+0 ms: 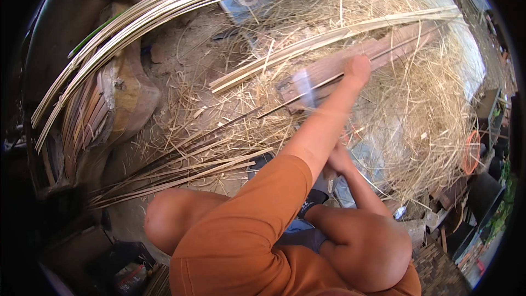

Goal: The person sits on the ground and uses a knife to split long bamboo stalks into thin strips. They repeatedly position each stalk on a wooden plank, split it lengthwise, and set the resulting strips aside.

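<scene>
My left arm, in an orange sleeve, reaches across to the upper right. My left hand [358, 69] is closed over a thin dark bamboo strip [400, 45], which lies along a brown wooden board [329, 71]. Nearer my body, my right hand [339, 161] is partly hidden by the left forearm. Its fingers look curled, but what they hold cannot be made out. A pale, blurred streak [304, 87] shows over the board's near end. Just beyond the board rests a bundle of light split bamboo strips [296, 46].
Tangled bamboo shavings [416, 126] cover the ground to the right. A long bundle of bamboo strips [164, 11] arches across the far left, above a worn sack [129, 96]. Loose strips [192, 172] lie at the near left by my knee. An orange ring-shaped object [472, 152] stands far right.
</scene>
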A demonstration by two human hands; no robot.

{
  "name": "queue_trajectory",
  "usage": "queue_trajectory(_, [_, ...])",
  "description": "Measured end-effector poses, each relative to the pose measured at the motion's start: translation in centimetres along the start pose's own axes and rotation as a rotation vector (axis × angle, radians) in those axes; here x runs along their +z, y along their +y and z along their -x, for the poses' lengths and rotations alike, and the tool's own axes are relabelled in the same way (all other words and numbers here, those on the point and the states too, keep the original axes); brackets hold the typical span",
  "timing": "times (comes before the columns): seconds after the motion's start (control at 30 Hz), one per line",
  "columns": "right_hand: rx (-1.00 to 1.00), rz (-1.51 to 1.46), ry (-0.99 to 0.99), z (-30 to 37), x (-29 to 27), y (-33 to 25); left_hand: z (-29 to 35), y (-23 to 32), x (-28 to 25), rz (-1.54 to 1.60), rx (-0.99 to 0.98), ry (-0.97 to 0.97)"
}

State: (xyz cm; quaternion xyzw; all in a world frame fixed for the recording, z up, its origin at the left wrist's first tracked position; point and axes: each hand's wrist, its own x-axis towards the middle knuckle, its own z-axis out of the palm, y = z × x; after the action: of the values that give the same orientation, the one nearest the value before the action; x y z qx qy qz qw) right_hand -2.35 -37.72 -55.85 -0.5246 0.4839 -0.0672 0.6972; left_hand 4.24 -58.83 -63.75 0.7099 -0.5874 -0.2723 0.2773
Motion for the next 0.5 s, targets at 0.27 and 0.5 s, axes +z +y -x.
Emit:
queue_trajectory(0.27, [-0.001, -0.088, 0.047, -1.1, -1.9, 3.0, 0.1, 0.5, 0.4, -0.035, 0.042, 0.068])
queue_trajectory(0.5, [-0.229, 0.262, -0.231, 1.8, 2.2, 2.4, 0.1, 1.0, -0.5, -0.009, 0.053, 0.021])
